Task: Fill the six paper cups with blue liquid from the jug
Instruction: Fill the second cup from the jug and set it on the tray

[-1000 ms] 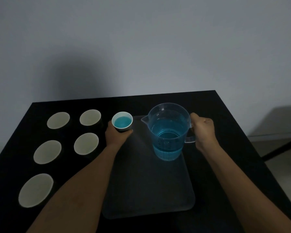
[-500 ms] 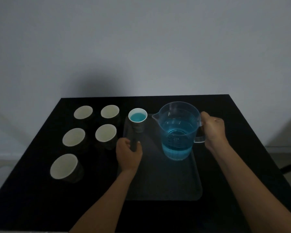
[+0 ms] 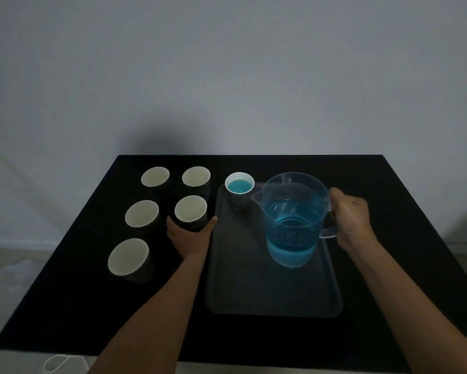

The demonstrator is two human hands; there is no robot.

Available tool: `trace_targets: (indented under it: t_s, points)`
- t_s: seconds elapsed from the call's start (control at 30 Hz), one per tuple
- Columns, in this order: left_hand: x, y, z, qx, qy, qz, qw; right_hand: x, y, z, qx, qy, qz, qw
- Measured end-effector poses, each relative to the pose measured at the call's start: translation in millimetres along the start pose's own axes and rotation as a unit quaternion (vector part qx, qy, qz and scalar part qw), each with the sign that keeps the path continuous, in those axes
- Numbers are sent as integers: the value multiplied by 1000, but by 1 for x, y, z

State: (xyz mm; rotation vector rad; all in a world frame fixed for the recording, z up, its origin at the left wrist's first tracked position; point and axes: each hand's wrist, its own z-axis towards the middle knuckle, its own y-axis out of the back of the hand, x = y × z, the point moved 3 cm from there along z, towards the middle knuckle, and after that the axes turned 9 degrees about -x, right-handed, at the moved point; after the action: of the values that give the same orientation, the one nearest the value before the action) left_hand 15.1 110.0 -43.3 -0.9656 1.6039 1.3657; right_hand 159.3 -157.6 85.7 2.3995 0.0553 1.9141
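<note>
A clear plastic jug (image 3: 293, 220) holding blue liquid stands on the dark tray (image 3: 254, 287); my right hand (image 3: 349, 217) grips its handle. One paper cup (image 3: 239, 190) filled with blue liquid stands at the tray's far left corner. Left of the tray, several empty paper cups stand on the black table. My left hand (image 3: 190, 236) wraps around the base of the nearest-to-tray empty cup (image 3: 191, 211), fingers on both sides of it. Other empty cups sit at the back (image 3: 196, 177), back left (image 3: 155, 177), middle left (image 3: 142, 214) and front left (image 3: 128, 257).
The black table (image 3: 65, 306) ends near the wall at the back and drops off at the left, right and near edges. The tray's near half is bare. A pale object lies on the floor at the lower left (image 3: 56, 364).
My left hand let go of the filled cup, drew back across the tray, then moved left onto an empty cup. The jug and my right hand stayed put; the camera view shifted.
</note>
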Motion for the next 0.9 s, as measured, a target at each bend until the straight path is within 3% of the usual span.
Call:
trace_targets:
  t_s: [0.27, 0.47, 0.73, 0.9]
  points:
    - [-9, -6, 18, -9, -3, -4, 1000, -8, -3, 4, -18, 5, -10, 1000]
    - [-25, -1, -2, -32, -63, -41, 997, 0, 2, -1, -10, -7, 0, 1000]
    - [-29, -14, -56, 67, -155, -15, 985, 21, 17, -4, -44, 10, -27, 999]
    - [-27, -35, -81, 176, -187, 20, 966, 32, 33, -1, -54, 17, -64, 996]
